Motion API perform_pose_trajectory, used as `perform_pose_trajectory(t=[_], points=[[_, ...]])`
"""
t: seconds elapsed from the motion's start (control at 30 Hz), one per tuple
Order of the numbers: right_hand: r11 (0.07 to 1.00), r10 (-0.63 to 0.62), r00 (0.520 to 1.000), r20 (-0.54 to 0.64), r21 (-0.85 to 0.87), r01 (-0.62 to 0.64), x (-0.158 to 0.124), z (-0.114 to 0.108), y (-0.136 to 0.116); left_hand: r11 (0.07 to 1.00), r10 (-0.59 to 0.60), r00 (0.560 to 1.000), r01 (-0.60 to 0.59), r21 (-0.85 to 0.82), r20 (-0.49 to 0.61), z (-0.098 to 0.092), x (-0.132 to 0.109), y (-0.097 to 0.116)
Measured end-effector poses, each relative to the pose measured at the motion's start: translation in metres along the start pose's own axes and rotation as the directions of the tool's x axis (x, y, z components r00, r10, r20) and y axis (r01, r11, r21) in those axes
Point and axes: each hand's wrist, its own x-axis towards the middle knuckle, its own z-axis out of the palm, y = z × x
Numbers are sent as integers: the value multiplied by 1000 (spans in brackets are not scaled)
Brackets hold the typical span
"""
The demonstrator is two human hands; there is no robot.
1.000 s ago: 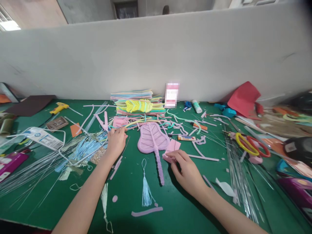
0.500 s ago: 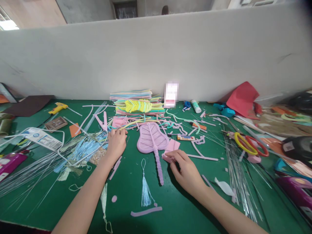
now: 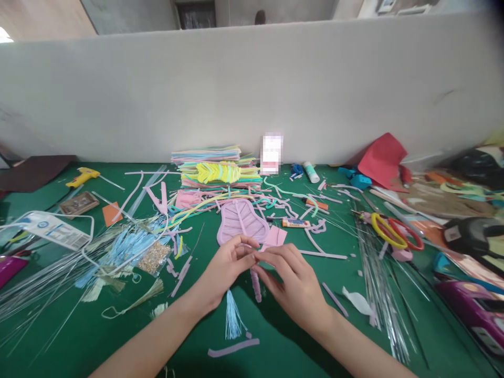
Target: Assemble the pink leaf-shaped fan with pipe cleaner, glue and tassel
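The left hand [image 3: 232,265] and right hand [image 3: 293,278] are meeting at the fingertips over the handle [image 3: 256,287] of a lilac, leaf-shaped fan [image 3: 241,224], which is lying flat mid-bench [image 3: 283,352], blade pointing away from the worker. Both grips are curling inward; whether they are pinching something small, one cannot tell (the fingers themselves are hiding the spot). The central placing is probably giving both hands equal reach. A pink card [image 3: 276,236] is lying just beside the blade, presumably for being close by. A pale blue tassel [image 3: 233,317] is resting nearer the worker, its upper end disappearing behind the left hand. A glue gun [image 3: 83,177] and scissors [image 3: 375,219] are lying well apart on opposite sides, perhaps leaving elbow room between.
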Motion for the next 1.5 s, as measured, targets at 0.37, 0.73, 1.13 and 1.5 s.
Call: perform_pose_trajectory(t=[0.37, 0.73, 1.13, 1.5], points=[[998, 26, 997, -72, 55, -22, -13, 6, 0, 957, -146, 989, 148, -248, 26, -4, -4, -8], [976, 147, 989, -34, 167, -139, -16, 6, 0, 993, -39, 999, 41, -106, 24, -5, -3, -14], [814, 446, 877, 177, 327, -480, -19, 10, 1, 738, 345, 938, -294, 607, 35, 0, -11, -12], [908, 347, 922, 170, 186, -376, -17, 4, 9, 661, 336, 939, -294, 691, 79, 0, -9, -13]])
